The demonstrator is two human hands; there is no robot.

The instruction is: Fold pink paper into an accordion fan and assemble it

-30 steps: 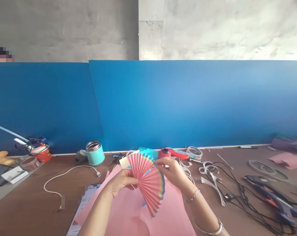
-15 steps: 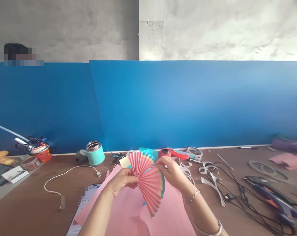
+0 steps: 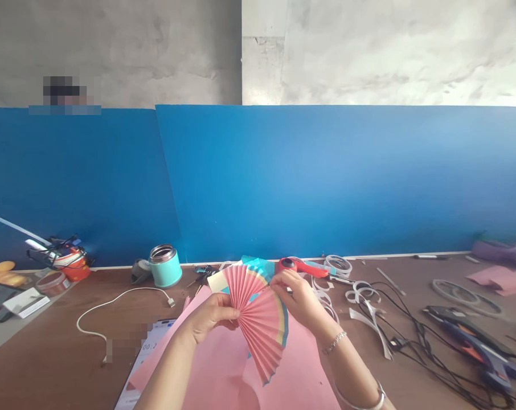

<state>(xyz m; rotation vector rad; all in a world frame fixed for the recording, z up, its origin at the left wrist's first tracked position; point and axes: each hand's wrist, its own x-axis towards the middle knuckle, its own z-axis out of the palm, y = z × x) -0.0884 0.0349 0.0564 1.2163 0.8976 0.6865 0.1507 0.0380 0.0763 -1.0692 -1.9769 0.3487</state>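
A pleated pink paper fan with yellow and blue edging is spread between my hands. My left hand pinches it at the gathered centre, thumb on top. At the fan's upper right rim, my right hand closes its fingertips on the pleats near a small gap between the two spread parts. Beneath lie pink paper sheets. A piece of teal paper shows just behind the fan.
Behind the fan lies a red-handled tool. White paper strips, black cables and a blue-black tool spread rightward. Leftward are a turquoise flask, white cable and red cup. A blue partition stands behind.
The fan's lower right part has spread slightly wider and lower. Both hands stay nearly in place. Beyond the partition, a person's blurred head has shifted right.
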